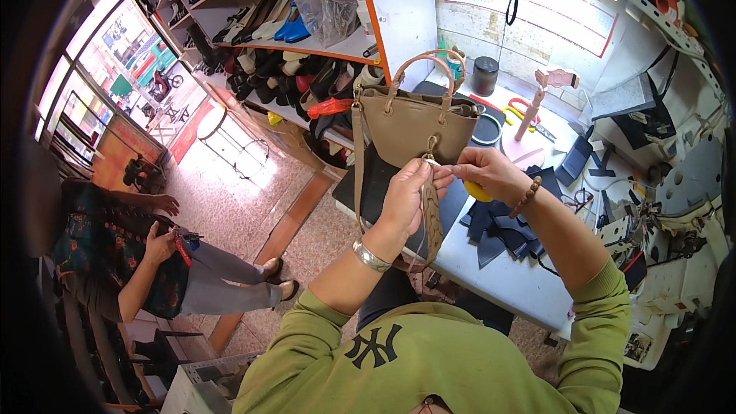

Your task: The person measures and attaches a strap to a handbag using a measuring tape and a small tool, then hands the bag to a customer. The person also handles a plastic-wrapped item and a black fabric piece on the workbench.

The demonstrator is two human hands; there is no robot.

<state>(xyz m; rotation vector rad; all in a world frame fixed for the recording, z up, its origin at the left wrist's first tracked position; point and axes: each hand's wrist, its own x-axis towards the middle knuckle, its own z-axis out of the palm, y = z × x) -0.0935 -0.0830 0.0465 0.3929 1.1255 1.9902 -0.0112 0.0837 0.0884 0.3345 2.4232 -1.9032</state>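
Hanging straight down, braided strap [432, 211] pinched by both hands.

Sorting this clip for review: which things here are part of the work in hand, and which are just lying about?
In hand:
- tan handbag
- braided strap, in the left hand
- yellow tool, in the right hand

Lying about:
- dark leather pieces
- black jar
- red-handled scissors
- shoes on the shelves

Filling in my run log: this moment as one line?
left hand: holds braided strap | right hand: pinches strap top, yellow object in palm | tan handbag: upright on table
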